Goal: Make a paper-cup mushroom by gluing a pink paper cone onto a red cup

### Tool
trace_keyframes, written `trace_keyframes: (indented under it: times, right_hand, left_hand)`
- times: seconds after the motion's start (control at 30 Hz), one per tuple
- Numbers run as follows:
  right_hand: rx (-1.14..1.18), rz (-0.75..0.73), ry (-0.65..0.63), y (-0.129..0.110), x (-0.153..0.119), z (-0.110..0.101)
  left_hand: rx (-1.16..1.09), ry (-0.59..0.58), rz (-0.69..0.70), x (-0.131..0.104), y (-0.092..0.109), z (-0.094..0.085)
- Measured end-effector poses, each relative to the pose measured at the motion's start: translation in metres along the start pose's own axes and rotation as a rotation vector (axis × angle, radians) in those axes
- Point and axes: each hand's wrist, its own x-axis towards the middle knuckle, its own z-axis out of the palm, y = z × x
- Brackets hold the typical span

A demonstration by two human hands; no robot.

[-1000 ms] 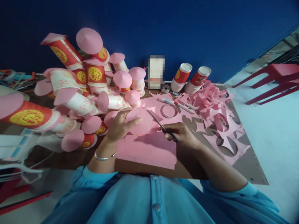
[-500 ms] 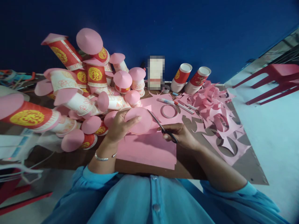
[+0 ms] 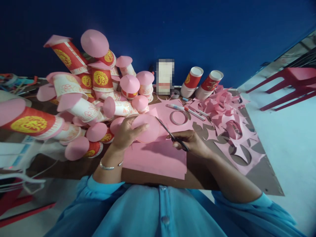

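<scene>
My left hand [image 3: 125, 133] pinches a round pink paper disc [image 3: 148, 131], thumb on top, holding it above the table's middle. In my right hand [image 3: 189, 141] is a pair of scissors [image 3: 169, 130] with dark handles, its blades pointing up and left toward the disc's right edge. The blades look closed or nearly so; whether they touch the paper I cannot tell. Beneath both hands lie pink paper sheets [image 3: 158, 164]. Just beyond the scissors a round ring [image 3: 178, 117] rests on more pink paper.
Paper cups with pink cone tops [image 3: 101, 77] are heaped at the left. Two cup stacks [image 3: 192, 80] lean by the blue wall, near markers [image 3: 195, 113] and a tape roll [image 3: 175, 94]. Pink paper scraps [image 3: 227, 112] cover the table's right side. A red stool [image 3: 288, 85] stands beyond.
The disc has shifted very slightly left and down in my left hand. My right hand and the scissors have barely moved.
</scene>
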Motion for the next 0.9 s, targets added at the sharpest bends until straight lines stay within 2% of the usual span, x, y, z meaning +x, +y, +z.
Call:
trace_keyframes:
  times: [0.57, 0.9]
  right_hand:
    - [-0.026, -0.003, -0.012, -0.0053, -0.0005, -0.0001]
    - [0.015, -0.01, -0.002, -0.0048, 0.0009, -0.0005]
  left_hand:
    - [0.034, -0.064, -0.032, -0.0002, -0.001, -0.0034]
    - [0.02, 0.006, -0.036, -0.0006, -0.0034, -0.0011]
